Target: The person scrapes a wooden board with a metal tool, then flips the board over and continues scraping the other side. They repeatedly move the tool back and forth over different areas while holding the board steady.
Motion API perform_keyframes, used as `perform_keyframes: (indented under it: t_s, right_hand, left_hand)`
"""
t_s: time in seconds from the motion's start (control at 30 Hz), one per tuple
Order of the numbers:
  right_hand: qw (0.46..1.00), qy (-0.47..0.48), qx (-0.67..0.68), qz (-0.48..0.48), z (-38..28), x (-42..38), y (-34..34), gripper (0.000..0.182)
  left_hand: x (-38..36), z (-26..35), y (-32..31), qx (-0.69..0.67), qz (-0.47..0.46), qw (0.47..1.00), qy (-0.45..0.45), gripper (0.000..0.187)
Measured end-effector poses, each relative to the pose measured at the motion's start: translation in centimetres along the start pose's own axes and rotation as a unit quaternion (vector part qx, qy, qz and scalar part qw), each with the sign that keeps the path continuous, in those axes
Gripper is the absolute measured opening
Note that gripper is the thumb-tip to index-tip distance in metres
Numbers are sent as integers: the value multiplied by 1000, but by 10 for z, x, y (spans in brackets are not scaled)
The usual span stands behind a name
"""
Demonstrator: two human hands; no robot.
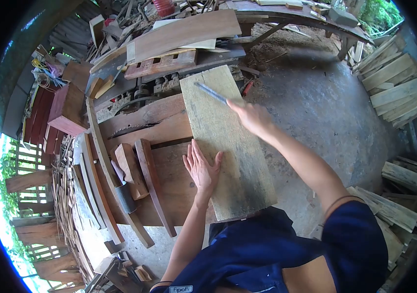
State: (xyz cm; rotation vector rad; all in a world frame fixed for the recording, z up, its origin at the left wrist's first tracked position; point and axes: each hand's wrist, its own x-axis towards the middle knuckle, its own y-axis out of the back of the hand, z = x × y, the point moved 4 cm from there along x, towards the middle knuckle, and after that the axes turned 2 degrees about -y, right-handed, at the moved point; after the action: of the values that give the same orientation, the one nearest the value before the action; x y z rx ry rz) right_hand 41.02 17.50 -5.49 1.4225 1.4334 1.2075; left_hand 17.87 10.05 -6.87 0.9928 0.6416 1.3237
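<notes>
A wide pale board (228, 141) with grey stains lies over the edge of a brown wooden bench (171, 161), its near end against the person's dark blue clothes. My left hand (203, 168) rests on the board's left edge with its fingers spread. My right hand (252, 117) is closed round one end of a thin grey metal tool (210, 92), at the board's far right edge. The tool's other end points to the far left over the board. Whether the tool touches the wood is hard to tell.
Left on the bench are curved wooden pieces (155, 188), a wooden block (131, 171) and a dark cylinder (125, 198). Further off, a brown plank (184, 36) lies on a machine. A table (306, 17) stands at the back; wood offcuts (399, 88) are stacked right.
</notes>
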Motion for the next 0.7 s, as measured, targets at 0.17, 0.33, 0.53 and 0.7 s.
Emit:
perform_keyframes:
  t_s: [0.17, 0.33, 0.53, 0.7]
  right_hand:
    - [999, -40, 12, 4, -7, -11, 11, 56]
    - [997, 22, -62, -26, -18, -87, 28, 56]
    - [999, -49, -19, 7, 19, 24, 3, 57]
    - [999, -29, -3, -24, 1, -65, 26, 58]
  left_hand:
    - [0, 0, 2, -17, 5, 1000, 6, 100]
    - [0, 1, 2, -33, 8, 999, -6, 100]
    - [0, 1, 5, -12, -21, 1000, 3, 101]
    - [16, 4, 1, 45, -43, 998, 14, 103]
